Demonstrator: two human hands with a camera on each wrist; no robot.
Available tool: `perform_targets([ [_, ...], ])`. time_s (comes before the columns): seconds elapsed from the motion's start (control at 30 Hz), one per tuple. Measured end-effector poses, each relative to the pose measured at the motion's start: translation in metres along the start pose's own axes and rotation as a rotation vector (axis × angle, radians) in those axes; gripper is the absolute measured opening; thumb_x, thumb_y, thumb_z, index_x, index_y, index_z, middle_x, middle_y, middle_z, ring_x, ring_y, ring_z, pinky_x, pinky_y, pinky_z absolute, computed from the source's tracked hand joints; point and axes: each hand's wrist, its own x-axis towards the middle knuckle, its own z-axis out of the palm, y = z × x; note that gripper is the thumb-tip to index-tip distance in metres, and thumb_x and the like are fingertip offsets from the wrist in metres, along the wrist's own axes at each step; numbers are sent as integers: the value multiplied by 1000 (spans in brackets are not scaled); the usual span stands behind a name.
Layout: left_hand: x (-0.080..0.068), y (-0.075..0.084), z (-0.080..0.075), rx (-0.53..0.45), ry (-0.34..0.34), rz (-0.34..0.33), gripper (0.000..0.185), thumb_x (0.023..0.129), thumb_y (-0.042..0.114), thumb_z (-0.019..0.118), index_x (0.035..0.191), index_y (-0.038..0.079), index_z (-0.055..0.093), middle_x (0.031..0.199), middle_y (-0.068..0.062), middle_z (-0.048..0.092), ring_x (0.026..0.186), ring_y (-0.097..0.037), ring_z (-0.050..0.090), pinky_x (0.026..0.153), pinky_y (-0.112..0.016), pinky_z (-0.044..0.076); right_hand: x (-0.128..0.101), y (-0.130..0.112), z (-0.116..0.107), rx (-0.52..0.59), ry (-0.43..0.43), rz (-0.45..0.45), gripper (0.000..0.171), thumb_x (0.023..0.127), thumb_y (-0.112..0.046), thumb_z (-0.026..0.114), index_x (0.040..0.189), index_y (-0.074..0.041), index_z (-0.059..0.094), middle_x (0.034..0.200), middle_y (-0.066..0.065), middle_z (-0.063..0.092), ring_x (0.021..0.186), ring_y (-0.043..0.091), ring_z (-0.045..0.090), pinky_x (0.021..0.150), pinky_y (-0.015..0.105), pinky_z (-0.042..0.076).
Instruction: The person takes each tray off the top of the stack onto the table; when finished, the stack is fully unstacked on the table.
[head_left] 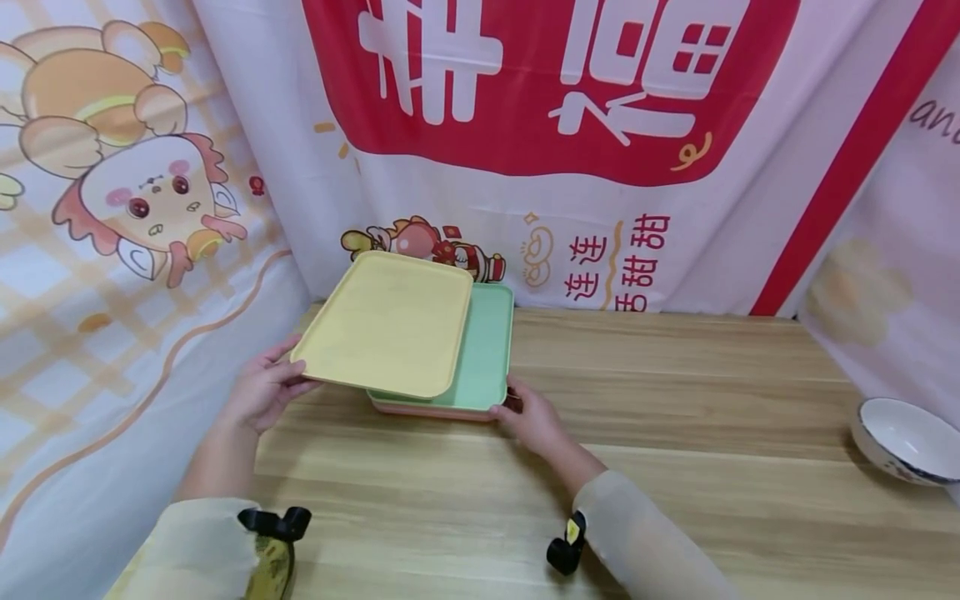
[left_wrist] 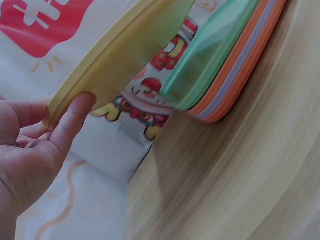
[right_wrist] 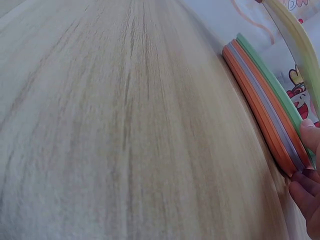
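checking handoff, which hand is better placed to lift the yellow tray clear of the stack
Left. The left hand already grips the yellow tray at its raised edge, tilted above the green tray. The right hand only steadies the stack's corner.

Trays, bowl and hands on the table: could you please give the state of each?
Yellow tray: lifted, tilted, held at its left edge.
Green tray: flat, top of the stack.
Bowl: upright, apart.
Left hand: grips yellow tray.
Right hand: holds the stack's corner.
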Motion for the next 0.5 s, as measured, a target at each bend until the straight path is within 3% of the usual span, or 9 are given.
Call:
perform_targets([
  [0.13, -10, 10, -22, -67, 1, 29, 74, 99, -9, 43, 152, -3, -9, 100, -2, 73, 85, -18, 74, 76, -29, 64, 0, -1, 0, 10, -4, 15, 70, 93, -23, 68, 150, -1, 35, 142, 18, 55, 129, 29, 55, 102, 41, 53],
  [0.23, -17, 17, -39, -118, 11, 57, 63, 98, -11, 43, 154, 11, 25, 100, -5, 73, 84, -21, 74, 76, -31, 64, 1, 0, -1, 17, -5, 23, 70, 93, -23, 68, 151, -2, 35, 142, 17, 55, 129, 29, 55, 102, 40, 54],
  [0.3, -21, 22, -49, -132, 11, 79, 49, 98, -11, 43, 138, 15, 51, 100, -6, 73, 84, -22, 74, 74, -31, 64, 1, 0, -1, 19, -5, 23, 70, 93, -23, 68, 151, -2, 35, 142, 17, 55, 128, 29, 55, 100, 39, 55],
  [0.37, -26, 26, -60, -149, 17, 81, 40, 98, -11, 42, 116, 17, 65, 99, -6, 74, 84, -22, 74, 73, -32, 65, 1, 1, -2, 15, -1, 12, 69, 93, -22, 68, 150, -1, 35, 141, 19, 55, 127, 31, 56, 100, 40, 55],
  [0.43, -30, 29, -69, -151, 42, 69, 41, 99, -9, 43, 117, 19, 66, 98, -6, 74, 84, -21, 74, 73, -31, 65, 1, 2, -2, 20, 1, 18, 69, 93, -22, 68, 151, -2, 35, 141, 18, 55, 128, 30, 56, 102, 40, 54],
  [0.5, -35, 31, -77, -151, 81, 43, 48, 99, -7, 45, 133, 23, 58, 97, -4, 74, 85, -20, 74, 73, -31, 64, 2, 3, -1, 21, 3, 19, 69, 93, -22, 68, 151, -2, 35, 142, 18, 55, 128, 30, 56, 103, 40, 53],
])
